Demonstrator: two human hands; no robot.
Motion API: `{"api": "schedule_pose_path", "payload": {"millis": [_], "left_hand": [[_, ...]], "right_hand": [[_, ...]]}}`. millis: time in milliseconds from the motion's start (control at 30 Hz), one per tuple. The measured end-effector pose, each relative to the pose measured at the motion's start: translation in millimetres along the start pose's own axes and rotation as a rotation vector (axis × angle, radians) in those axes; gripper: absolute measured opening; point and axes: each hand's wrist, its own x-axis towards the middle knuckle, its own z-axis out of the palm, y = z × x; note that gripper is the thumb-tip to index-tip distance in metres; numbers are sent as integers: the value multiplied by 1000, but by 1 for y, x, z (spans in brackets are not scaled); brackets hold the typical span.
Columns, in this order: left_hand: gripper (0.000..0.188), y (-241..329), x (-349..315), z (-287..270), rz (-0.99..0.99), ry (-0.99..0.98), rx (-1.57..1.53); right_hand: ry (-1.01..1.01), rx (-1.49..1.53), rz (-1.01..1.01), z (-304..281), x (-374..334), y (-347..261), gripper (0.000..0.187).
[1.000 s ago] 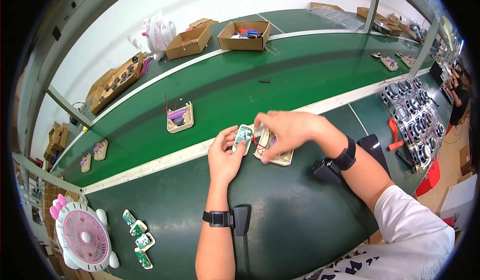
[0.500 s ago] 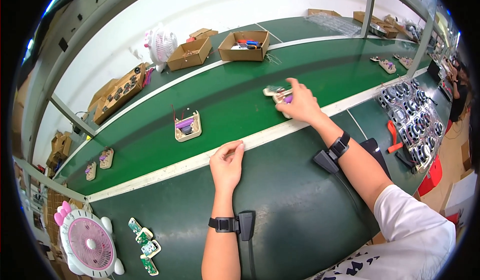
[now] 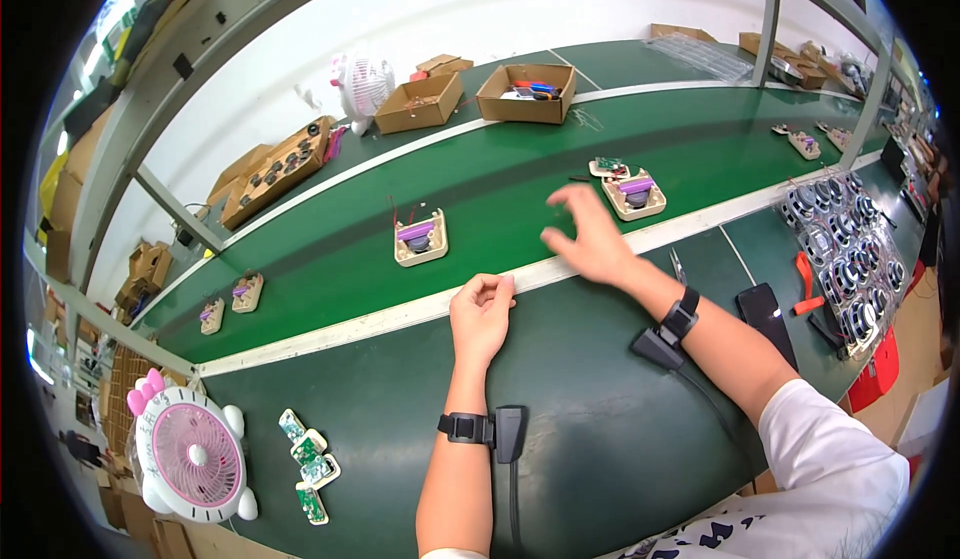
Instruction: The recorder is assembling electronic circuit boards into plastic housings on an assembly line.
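Observation:
My right hand (image 3: 592, 239) hovers over the near edge of the green conveyor belt (image 3: 520, 199), thumb and fingers spread, holding nothing. Just beyond it, on the belt, lies a cream plastic housing (image 3: 652, 206) with a purple cylinder and a dark round part inside. A small cream piece carrying a green circuit board (image 3: 608, 167) adjoins its far left corner. My left hand (image 3: 482, 321) rests by the belt's pale rail, fingers curled in against the thumb, with nothing visible in them. A similar housing (image 3: 420, 239) with red wires sits on the belt, farther left.
More housings (image 3: 247, 293) lie along the belt. Several circuit boards (image 3: 310, 449) and a pink-and-white fan (image 3: 195, 454) occupy the bench's left. Right are tweezers (image 3: 679, 266), a black phone (image 3: 765, 319), an orange strap (image 3: 804, 284) and a tray of round speakers (image 3: 840, 259). Open cardboard boxes (image 3: 527, 107) stand beyond the belt.
My right hand has let go of the housing and drawn back from it, fingers spreading. The housing with its board now lies on the belt. The left hand stays curled; the whole view has shifted.

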Motion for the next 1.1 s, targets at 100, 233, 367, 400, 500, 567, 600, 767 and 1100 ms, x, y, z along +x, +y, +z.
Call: {"api": "schedule_pose_path", "payload": {"millis": [100, 233, 367, 400, 500, 567, 600, 767, 1100], "left_hand": [[18, 15, 6, -32, 129, 4, 420], [38, 40, 7, -134, 123, 178, 1078], [76, 82, -44, -231, -609, 666, 1474], [79, 84, -57, -246, -721, 725, 1425], [75, 73, -82, -284, -868, 749, 1275], [69, 62, -86, -306, -908, 734, 1182], [60, 52, -83, -316, -807, 723, 1211], [45, 49, -57, -280, -370, 706, 1158], [62, 23, 15, -59, 63, 175, -72]], "right_hand": [[-255, 133, -40, 26, -23, -8, 49], [-280, -23, -24, 18, -28, -9, 46], [-266, -18, 5, 20, -25, -13, 40], [-268, -20, 4, 22, -26, -12, 40], [-250, -54, -31, 21, -26, -12, 38], [-258, -57, -4, 23, -25, -16, 36], [-266, -53, -15, 25, -25, -19, 36], [-266, -78, 15, 22, -26, -12, 38], [-267, -70, 22, 17, -26, -9, 42]]}}
